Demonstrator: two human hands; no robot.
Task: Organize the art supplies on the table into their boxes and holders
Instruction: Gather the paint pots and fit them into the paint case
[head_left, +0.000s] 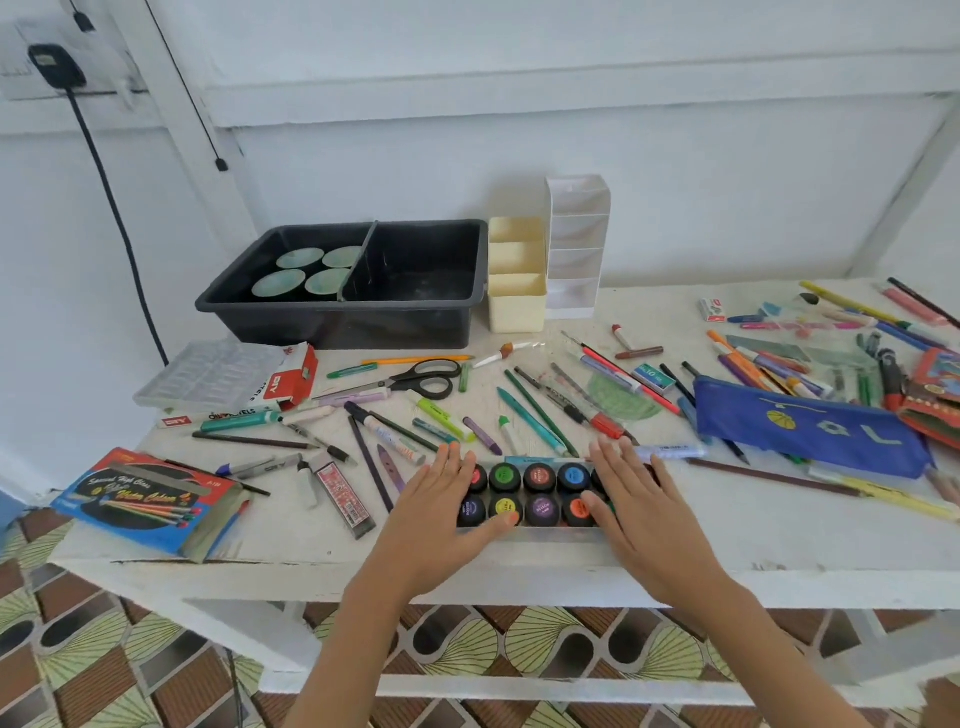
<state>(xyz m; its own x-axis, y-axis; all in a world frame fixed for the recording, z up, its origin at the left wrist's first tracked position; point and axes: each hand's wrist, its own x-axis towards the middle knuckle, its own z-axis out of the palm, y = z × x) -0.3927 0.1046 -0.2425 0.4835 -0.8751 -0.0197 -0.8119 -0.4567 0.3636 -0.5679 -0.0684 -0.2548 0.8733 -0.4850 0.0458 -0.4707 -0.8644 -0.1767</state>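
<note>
I see the paint box (550, 533) at the near edge of the table (779, 535), with two rows of coloured pots (539, 477) in it. My left hand (441, 501) lies flat over the paint box's left end, fingers straight, thumb touching the front row. My right hand (631, 501) lies spread wide over its right end. Left of the paint box is a water-colour pencil pack (150, 501); right of it is a blue pouch (810, 426). Just behind the paint box are loose pens and crayons, then scissors (421, 382). Farther behind, to the left, is a black tub (353, 322); straight behind are a cream holder (516, 306) and a white holder (576, 244).
</note>
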